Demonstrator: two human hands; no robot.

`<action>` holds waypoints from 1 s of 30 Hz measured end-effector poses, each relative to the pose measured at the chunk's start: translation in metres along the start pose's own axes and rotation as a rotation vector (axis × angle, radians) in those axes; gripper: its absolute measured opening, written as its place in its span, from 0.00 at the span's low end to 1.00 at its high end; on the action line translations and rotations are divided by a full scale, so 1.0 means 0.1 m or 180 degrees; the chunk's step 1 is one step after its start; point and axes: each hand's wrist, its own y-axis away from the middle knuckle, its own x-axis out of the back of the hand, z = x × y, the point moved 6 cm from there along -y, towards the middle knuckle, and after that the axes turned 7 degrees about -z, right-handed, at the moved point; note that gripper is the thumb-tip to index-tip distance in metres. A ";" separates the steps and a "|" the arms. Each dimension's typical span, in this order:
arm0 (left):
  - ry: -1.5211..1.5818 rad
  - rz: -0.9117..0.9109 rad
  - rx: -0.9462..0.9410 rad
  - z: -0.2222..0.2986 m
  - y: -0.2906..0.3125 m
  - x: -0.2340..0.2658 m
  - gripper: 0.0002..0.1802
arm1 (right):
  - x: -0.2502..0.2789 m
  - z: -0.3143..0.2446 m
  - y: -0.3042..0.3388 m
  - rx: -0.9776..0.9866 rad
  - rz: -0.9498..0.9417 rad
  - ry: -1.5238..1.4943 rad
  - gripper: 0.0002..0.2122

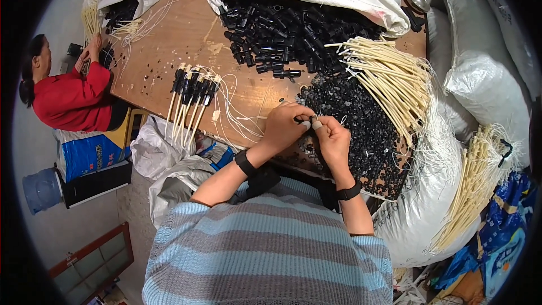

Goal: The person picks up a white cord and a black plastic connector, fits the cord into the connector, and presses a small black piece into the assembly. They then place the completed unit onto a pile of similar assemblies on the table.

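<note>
My left hand [284, 126] and my right hand [333, 139] meet at the near edge of the wooden table [186, 34]. Together they pinch a small black plastic part [309, 119] with a pale tube end between the fingertips. Just beyond my hands lies a heap of small black pieces [361, 118]. A bundle of cream tubes with white wires [389, 79] fans out to the right of it. To the left, a row of finished cream tubes with black caps [192, 93] lies on the table.
A white sack spills larger black connectors [282, 25] at the back. A person in red [73, 96] works at the table's left end. White sacks [485, 79] and more cream tubes [474, 181] stand to my right. A blue water jug [40, 189] sits on the floor.
</note>
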 end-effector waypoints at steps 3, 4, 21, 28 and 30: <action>0.0036 -0.0016 0.0007 -0.03 -0.02 0.02 0.11 | 0.01 -0.05 0.01 0.0003 -0.0114 0.0370 0.04; 0.0039 -0.0016 0.0009 -0.05 -0.03 0.03 0.11 | 0.01 -0.03 0.01 0.0001 -0.0116 0.0371 0.04; -0.1101 -0.0520 -0.0818 0.14 0.09 0.13 0.17 | 0.05 -0.33 0.07 0.1019 -0.0367 0.1370 0.09; -0.2251 -0.0507 -0.1288 0.28 0.23 0.26 0.12 | -0.16 -0.09 -0.09 -0.0164 -0.0731 0.0663 0.09; -0.2293 -0.0449 -0.1228 0.23 0.25 0.35 0.13 | -0.26 -0.25 -0.08 0.0085 -0.0690 0.0673 0.10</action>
